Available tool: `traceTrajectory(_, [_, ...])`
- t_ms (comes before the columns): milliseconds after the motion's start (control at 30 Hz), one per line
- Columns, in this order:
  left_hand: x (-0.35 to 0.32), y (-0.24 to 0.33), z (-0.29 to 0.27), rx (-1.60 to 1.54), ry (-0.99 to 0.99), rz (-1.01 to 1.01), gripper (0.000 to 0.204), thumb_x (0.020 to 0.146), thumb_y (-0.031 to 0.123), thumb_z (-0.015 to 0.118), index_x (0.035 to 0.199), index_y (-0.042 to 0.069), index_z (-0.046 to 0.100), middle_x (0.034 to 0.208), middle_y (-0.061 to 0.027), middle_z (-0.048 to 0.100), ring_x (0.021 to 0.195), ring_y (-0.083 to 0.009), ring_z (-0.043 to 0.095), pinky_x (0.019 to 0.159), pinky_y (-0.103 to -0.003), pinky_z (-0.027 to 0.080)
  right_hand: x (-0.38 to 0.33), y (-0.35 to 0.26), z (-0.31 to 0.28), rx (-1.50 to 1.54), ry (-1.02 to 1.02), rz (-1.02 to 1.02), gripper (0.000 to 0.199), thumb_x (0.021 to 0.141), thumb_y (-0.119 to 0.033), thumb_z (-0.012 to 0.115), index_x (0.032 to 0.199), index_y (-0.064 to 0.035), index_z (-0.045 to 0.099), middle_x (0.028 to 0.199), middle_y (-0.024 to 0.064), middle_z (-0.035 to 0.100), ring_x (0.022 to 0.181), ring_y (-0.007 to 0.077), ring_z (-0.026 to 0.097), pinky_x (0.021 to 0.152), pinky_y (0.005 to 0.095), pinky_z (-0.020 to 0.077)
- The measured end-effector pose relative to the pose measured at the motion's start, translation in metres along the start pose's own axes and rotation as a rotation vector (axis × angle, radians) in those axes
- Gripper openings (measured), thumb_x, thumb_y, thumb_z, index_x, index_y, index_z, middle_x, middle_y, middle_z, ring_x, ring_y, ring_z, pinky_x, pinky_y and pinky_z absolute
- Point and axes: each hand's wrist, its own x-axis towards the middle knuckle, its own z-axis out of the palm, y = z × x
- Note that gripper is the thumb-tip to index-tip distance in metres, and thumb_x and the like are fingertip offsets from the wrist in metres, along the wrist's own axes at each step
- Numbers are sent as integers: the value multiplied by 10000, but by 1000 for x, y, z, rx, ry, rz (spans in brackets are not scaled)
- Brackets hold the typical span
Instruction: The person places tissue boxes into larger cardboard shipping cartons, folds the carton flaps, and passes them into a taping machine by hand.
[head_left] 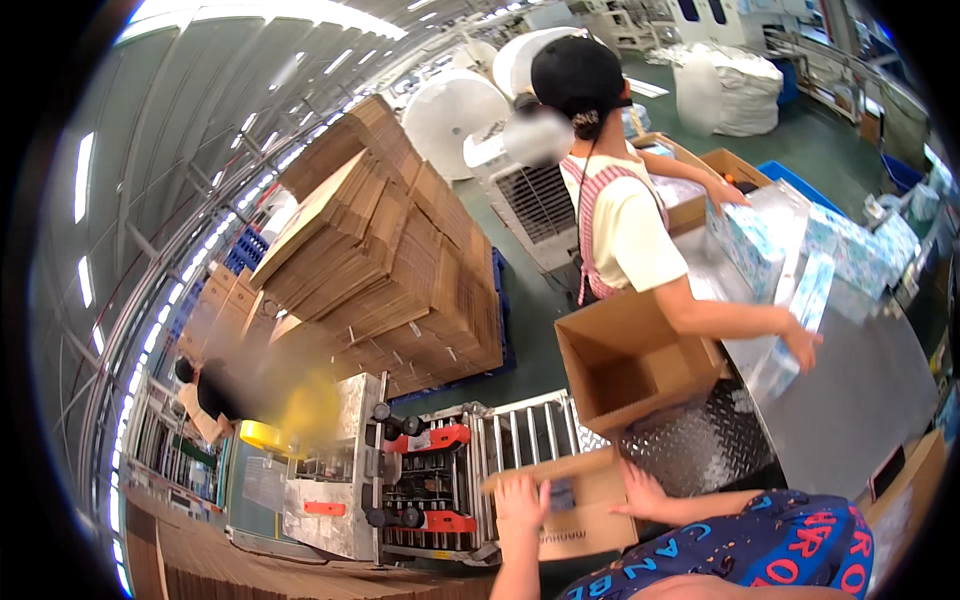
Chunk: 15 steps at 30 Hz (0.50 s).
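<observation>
- Left hand (522,505) first: fingers straight and close together, laid over the carton's left end, thumb toward its middle.
- Right hand (642,492): at the carton's right end, thumb and fingers apart; whether they grip or just press, I can't tell.
- And the carton (585,530) itself, brown, sits between the two hands, right in front of the person, at the near side of the rollers (535,435). A small dark patch shows on top.
- Just beyond, an open box (640,370) gapes toward us, beside a patterned metal plate (690,455).
- To the left, the machine (445,437) shows its red parts and black wheels, a yellow roll (262,435) further along.
- Across at the steel table (860,385), a co-worker (625,220) in a black cap reaches both arms over blue packs (750,245).
- Behind, flattened cartons (400,260) tower on a blue pallet (507,320), near a cooler (535,205) and big white rolls (455,110).
</observation>
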Motion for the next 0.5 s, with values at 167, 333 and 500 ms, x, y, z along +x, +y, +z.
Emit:
traceTrajectory(167, [-123, 20, 74, -62, -125, -235, 814, 919, 576, 514, 1537, 72, 352, 1583, -200, 338, 1477, -354, 292, 1186, -611, 149, 7, -4, 14, 223, 62, 6, 1280, 710, -570, 815, 1524, 99, 89, 1527, 338, 274, 1390, 475, 363, 1135, 479, 370])
traceTrajectory(333, [-87, 10, 55, -122, -152, -275, 810, 935, 583, 484, 1547, 76, 334, 1601, -193, 310, 1508, -326, 239, 1187, -630, 84, 59, -8, 94, 668, 312, 438, 963, 864, -478, 706, 1504, 65, 234, 1439, 368, 393, 1329, 493, 423, 1093, 480, 396])
traceTrajectory(500, [-53, -24, 54, -132, -238, -91, 776, 958, 579, 469, 1571, 140, 290, 1637, -139, 247, 1520, -280, 217, 1175, -644, 100, 51, -22, 89, 772, 395, 538, 668, 1005, -386, 548, 1470, 35, 319, 1363, 298, 514, 1242, 405, 524, 1026, 439, 420])
